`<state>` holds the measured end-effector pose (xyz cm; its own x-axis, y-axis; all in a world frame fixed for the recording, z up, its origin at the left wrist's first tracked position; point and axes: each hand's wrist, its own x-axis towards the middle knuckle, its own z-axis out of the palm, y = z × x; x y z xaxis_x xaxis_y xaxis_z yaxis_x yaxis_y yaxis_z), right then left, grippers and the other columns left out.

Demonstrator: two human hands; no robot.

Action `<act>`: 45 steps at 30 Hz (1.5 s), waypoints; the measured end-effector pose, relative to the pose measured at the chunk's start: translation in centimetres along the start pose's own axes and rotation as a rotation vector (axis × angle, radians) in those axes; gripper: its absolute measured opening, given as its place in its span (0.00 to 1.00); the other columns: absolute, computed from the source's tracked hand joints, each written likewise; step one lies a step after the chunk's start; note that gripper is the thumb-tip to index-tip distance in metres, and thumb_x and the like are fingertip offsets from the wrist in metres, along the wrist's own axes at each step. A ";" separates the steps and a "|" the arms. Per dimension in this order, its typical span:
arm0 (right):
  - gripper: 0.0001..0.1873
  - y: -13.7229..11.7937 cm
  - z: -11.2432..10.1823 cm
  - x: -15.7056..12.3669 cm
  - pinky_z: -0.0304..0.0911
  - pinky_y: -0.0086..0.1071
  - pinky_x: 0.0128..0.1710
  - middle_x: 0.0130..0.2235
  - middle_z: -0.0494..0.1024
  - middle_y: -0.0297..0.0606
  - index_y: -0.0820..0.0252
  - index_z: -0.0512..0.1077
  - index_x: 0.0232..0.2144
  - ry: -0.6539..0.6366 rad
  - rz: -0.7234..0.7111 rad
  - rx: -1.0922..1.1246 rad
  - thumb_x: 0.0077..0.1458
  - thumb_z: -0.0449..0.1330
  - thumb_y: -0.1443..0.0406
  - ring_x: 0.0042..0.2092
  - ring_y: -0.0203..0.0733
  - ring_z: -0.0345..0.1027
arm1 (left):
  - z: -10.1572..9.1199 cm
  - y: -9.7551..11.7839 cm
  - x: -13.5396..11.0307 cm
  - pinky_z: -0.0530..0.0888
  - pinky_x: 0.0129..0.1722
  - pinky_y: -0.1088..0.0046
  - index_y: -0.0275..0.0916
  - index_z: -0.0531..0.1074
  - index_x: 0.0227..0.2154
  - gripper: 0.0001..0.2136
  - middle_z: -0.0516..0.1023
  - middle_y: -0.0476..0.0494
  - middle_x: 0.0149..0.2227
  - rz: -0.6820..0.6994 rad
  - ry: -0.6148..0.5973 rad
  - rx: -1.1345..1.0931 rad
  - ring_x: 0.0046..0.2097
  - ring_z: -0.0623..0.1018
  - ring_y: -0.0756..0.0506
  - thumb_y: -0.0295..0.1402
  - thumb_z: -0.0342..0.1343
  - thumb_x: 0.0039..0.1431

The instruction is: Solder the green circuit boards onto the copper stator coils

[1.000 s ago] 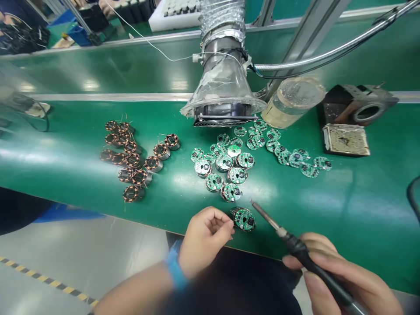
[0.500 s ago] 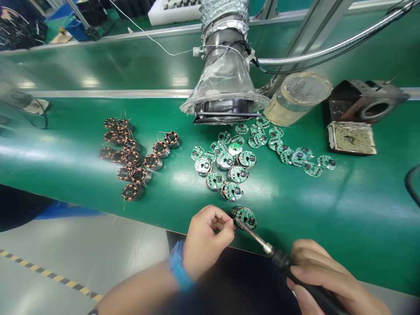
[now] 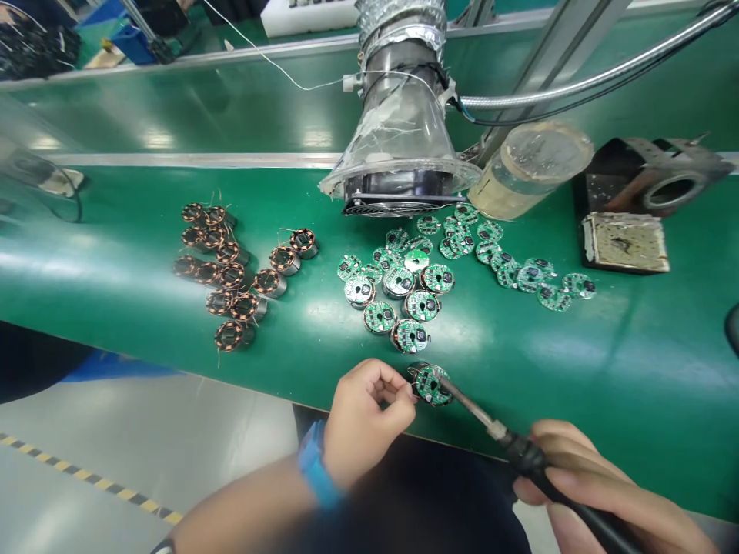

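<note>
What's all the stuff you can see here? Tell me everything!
Bench: 1, green, across the view.
Coils: about 14, copper, left on the bench.
Boards: over twenty, green, middle and right of the bench.
Held board: 1, green, near the bench's front edge.
Fan hood: 1, clear, top middle.
Jar: 1, clear and brownish, right of the hood.
Pad: 1, tan, far right.
Stand: 1, dark metal, behind the pad.
Iron: 1, black and silver, tip on the held board.
Wristband: 1, blue, on the left wrist.
Left hand: 1, bare, pinching the held board.
Right hand: 1, bare, gripping the iron.
</note>
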<state>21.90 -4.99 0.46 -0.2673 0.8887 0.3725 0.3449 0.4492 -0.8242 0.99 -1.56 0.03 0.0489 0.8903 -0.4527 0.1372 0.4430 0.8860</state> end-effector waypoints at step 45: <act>0.15 0.1 -0.8 -0.2 0.64 0.38 0.46 0.28 0.77 0.35 0.60 0.65 0.41 0.049 -0.075 -0.155 0.49 0.53 0.74 0.36 0.39 0.71 | 0.2 1.5 0.6 0.75 0.34 0.78 0.34 0.76 0.29 0.04 0.77 0.43 0.32 0.407 -0.013 0.279 0.33 0.78 0.49 0.23 0.58 0.52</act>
<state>22.71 -5.05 0.59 -0.2547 0.8537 0.4541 0.4613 0.5200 -0.7189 1.45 -0.41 1.09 0.1659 0.9830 -0.0788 0.3638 0.0132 0.9314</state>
